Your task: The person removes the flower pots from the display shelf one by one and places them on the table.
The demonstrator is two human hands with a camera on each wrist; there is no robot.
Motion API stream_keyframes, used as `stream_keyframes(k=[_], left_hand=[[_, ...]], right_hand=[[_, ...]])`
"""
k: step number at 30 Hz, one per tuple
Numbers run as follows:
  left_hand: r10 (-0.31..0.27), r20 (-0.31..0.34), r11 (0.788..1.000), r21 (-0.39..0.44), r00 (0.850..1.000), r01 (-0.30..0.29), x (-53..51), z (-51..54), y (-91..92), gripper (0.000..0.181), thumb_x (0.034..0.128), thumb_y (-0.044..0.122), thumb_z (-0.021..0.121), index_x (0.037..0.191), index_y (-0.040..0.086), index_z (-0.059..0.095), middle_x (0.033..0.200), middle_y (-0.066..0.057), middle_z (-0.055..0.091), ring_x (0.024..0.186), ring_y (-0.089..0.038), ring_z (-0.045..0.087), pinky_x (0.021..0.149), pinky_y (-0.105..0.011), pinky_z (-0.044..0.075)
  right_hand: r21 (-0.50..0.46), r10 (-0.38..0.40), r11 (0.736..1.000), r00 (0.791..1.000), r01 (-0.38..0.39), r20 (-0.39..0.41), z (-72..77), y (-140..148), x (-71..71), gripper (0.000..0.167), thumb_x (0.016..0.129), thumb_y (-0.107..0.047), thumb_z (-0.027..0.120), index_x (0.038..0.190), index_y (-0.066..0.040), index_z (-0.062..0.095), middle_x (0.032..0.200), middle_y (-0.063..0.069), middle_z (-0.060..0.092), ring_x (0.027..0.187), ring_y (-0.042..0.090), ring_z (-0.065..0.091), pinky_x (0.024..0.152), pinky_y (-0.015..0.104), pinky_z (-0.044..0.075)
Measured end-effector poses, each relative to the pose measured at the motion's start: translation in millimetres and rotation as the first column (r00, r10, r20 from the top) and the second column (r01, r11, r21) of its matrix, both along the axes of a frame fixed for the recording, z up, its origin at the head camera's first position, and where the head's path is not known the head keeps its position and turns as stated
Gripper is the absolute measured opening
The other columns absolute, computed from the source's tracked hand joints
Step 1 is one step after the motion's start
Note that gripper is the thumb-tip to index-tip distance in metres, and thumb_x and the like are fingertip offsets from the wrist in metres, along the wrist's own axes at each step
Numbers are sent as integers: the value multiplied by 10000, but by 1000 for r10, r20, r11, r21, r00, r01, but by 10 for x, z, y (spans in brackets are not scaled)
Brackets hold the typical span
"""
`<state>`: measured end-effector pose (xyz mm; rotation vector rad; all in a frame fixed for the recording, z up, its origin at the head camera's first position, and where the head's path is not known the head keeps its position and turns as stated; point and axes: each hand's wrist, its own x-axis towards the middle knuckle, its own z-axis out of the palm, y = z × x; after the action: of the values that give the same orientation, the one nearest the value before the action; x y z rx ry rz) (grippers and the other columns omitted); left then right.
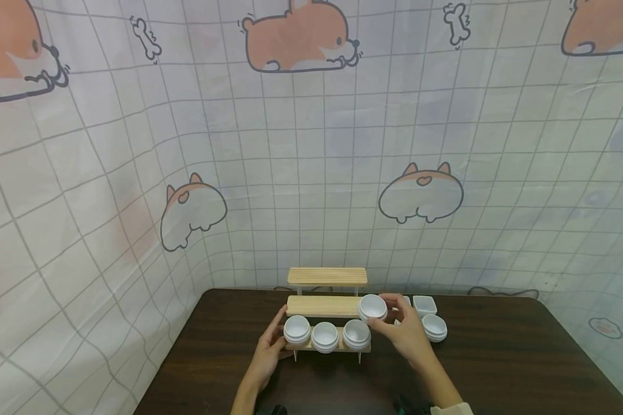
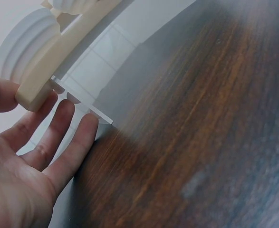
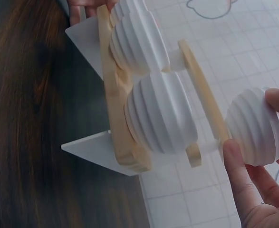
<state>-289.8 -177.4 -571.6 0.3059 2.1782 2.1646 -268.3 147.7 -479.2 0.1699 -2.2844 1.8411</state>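
A three-tier wooden rack (image 1: 322,306) with pale boards and clear supports stands on the table. Three white ribbed bowls, the left (image 1: 297,329), the middle (image 1: 325,336) and the right (image 1: 356,335), sit along its lowest board. My left hand (image 1: 263,353) holds the left end of that board; in the left wrist view the thumb is at the board's end and the fingers (image 2: 65,152) are below, beside a clear support. At the right end of the middle board, my right hand (image 1: 406,329) grips another white ribbed bowl (image 3: 253,126) between thumb and fingers. The top board (image 1: 327,275) is bare.
Behind and right of my right hand are a small square white dish (image 1: 424,305) and a round white bowl (image 1: 434,327), apparently stacked. The dark wooden table (image 1: 202,357) ends at a grid-patterned curtain (image 1: 311,219). Thin cables (image 1: 503,293) lie along the back edge.
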Motion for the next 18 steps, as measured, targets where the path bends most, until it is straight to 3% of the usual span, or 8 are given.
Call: stream_keyframes(k=[8, 18], left_hand=[[9, 4, 1000, -1, 1000, -9, -6, -7, 3, 671, 1053, 41, 478, 1630, 316, 275, 1416, -229, 502, 1136, -191, 597, 926, -490, 584], [10, 1, 1000, 11, 1000, -10, -21, -14, 6, 682, 1043, 39, 499, 1627, 318, 284, 1391, -215, 532, 1123, -186, 607, 922, -488, 585]], right_hand=[[-19, -34, 999, 999, 33, -23, -58, 98, 59, 563, 784, -61, 868, 1287, -41, 616, 1249, 166, 643, 984, 98, 631, 755, 216, 533], [-35, -53, 998, 999, 53, 11, -181, 214, 118, 577, 803, -65, 853, 1318, -33, 595, 1272, 165, 633, 996, 80, 627, 803, 219, 541]])
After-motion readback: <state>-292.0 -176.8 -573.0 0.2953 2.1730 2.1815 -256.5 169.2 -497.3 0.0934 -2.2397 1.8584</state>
